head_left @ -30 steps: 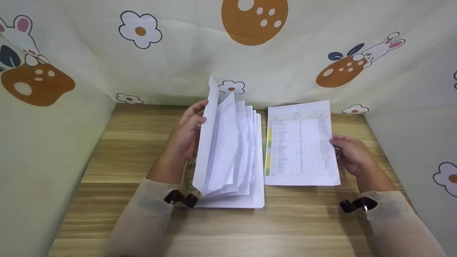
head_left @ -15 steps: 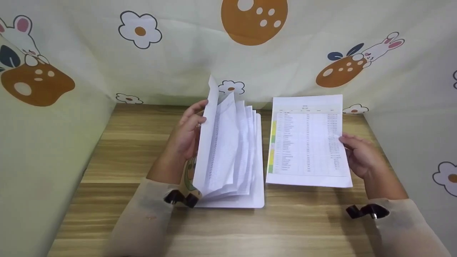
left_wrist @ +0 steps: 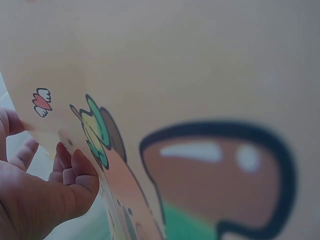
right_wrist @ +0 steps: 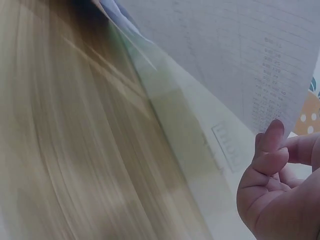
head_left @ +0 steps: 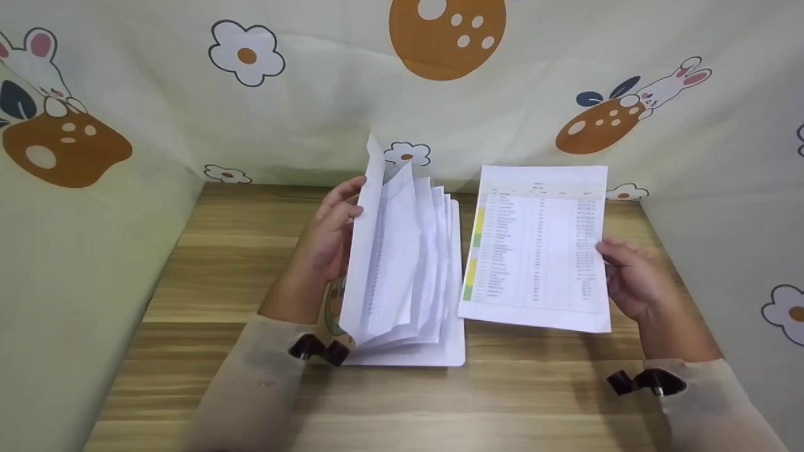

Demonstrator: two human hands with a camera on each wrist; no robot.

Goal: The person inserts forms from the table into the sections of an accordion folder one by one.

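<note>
My left hand (head_left: 325,235) holds up the cover (head_left: 363,251) of a folder, its thumb and fingers at the left edge. In the left wrist view the cover's outer side (left_wrist: 200,90) shows cartoon drawings. Several loose white papers (head_left: 399,263) fan out inside, over the white back cover (head_left: 449,355). To the right, my right hand (head_left: 637,279) pinches a printed sheet (head_left: 540,251) by its right edge, with yellow and green marks down its left side. The sheet is tilted, its lower left corner overlapping the folder's right edge. In the right wrist view the thumb (right_wrist: 272,135) presses on the sheet.
Under everything is a wood-grain table (head_left: 402,408). A pale cloth (head_left: 326,107) with flowers, rabbits and orange fruit hangs behind and on both sides. Black wrist mounts (head_left: 650,382) sit on both forearms.
My right hand has moved the printed sheet up and to the right, then its lower edge has swung left to the folder. My left hand and the raised cover have stayed in place.
</note>
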